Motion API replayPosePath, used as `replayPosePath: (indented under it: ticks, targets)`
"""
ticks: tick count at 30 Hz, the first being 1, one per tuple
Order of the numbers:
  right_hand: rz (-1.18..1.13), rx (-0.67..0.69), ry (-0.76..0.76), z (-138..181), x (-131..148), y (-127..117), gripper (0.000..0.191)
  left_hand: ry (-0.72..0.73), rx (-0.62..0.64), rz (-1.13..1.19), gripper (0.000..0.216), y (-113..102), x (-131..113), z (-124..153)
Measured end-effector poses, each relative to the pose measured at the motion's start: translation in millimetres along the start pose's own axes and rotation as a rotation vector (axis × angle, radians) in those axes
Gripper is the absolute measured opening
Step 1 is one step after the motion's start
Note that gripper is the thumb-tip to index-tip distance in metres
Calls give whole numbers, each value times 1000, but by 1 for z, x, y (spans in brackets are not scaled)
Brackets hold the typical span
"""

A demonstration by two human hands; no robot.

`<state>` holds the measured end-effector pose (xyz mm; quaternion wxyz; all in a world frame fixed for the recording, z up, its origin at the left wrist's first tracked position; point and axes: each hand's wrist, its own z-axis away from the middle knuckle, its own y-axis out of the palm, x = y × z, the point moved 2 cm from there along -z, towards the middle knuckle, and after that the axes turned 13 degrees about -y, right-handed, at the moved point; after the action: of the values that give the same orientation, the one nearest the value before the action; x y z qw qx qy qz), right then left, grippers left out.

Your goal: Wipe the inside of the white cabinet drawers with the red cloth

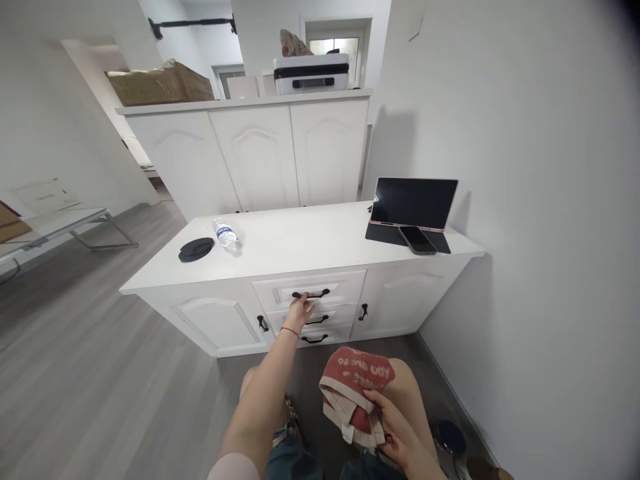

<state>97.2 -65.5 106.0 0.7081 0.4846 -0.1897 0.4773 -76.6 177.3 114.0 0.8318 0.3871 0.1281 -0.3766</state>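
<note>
A plain white wall (540, 220) fills the right side of the frame, and grey wood-look flooring (125, 373) spreads across the lower left. Across the middle stands a low white cabinet (295, 240) with doors at either side and three stacked drawers between them. Behind it, in the upper middle, rises another white cabinet (260, 147), carrying an open cardboard box (160, 85) at its left end and a white case (313, 73) toward its right. The top drawer (347, 283), at the centre of the frame, sits flush with the cabinet front. On the low cabinet's top, to the right of centre, a dark-screened tablet (414, 203) stands propped up. At the bottom, right of centre, a red and cream cloth (357, 373) with pale lettering hangs bunched in front of a bare knee; the right hand (395, 427) grips its lower part, thumb on top. The left hand (300, 312) reaches up to the centre, its fingers touching the left part of the top drawer's black handle (321, 293); whether they are wrapped around it I cannot tell. A phone (417, 240) lies just in front of the tablet. Left of centre, a clear plastic bottle (227, 235) lies on its side beside a flat black disc (196, 249). A thin red bracelet (290, 330) circles the left wrist.
</note>
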Motion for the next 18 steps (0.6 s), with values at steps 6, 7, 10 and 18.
replayPosePath:
  ticks: [6,7,10,18]
  targets:
    - [-39,-44,94,-3,5,3,41,25,24,-41,16,-10,3,1]
    - [-44,-55,96,-4,5,5,41,29,26,-42,16,-11,4,1]
    - [-88,-84,87,-3,9,10,41,47,34,-35,18,-13,10,6]
    - [-239,-87,25,3,13,8,37,73,31,-4,25,-24,32,32]
